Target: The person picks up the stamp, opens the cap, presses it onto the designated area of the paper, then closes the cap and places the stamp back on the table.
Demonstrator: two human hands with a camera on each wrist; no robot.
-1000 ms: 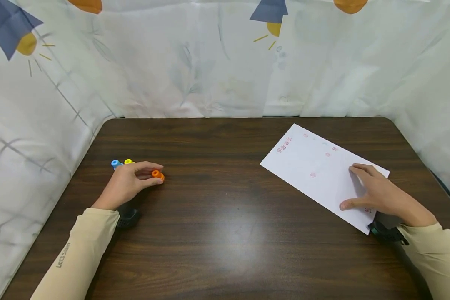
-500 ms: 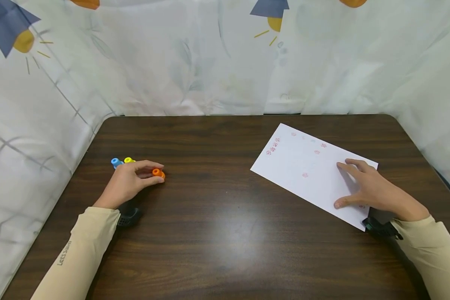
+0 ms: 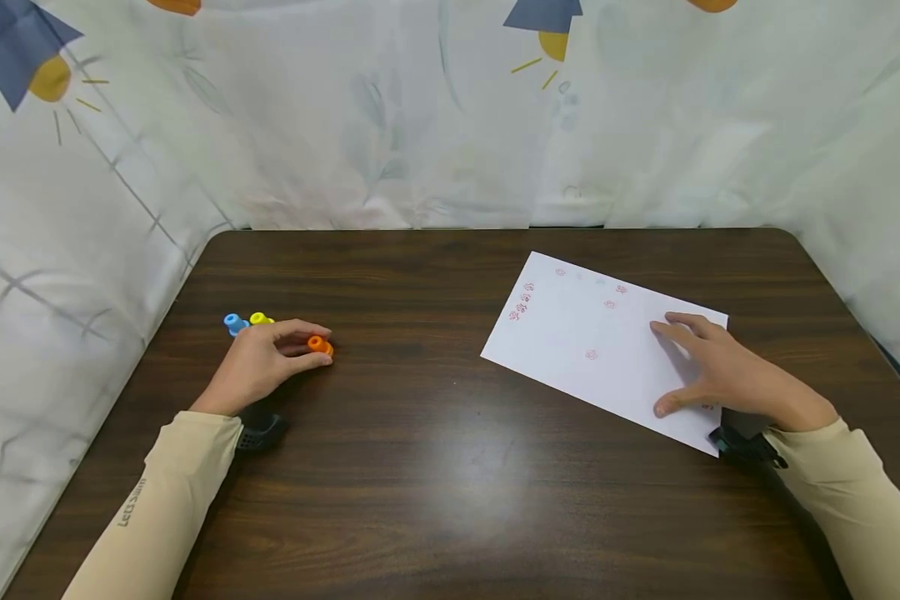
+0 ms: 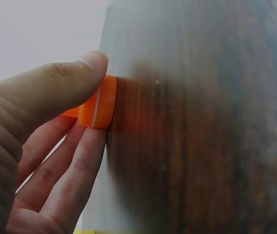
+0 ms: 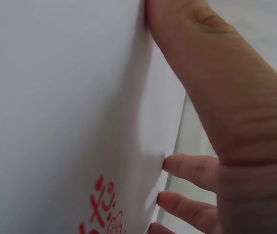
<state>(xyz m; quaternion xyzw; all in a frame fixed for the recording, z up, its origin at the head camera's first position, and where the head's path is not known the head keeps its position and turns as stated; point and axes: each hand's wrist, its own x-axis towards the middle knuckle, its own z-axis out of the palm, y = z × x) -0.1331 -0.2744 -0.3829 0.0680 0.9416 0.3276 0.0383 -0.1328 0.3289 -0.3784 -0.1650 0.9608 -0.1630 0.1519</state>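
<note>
The white paper (image 3: 622, 342) lies near the worktop's (image 3: 420, 458) right edge, long axis slanting from far left to near right, well apart from the orange piece (image 3: 318, 344); the nearer right hand (image 3: 735, 375) rests on it, spread wide. Near the left edge, the left hand (image 3: 251, 367) pinches the piece, apparently against the surface.

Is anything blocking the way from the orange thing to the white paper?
Nothing that I can see: only brown table lies between the orange thing in the left grip and the white paper. The blue piece and yellow piece sit off to the left, and the right grip is on the paper's right part.
</note>
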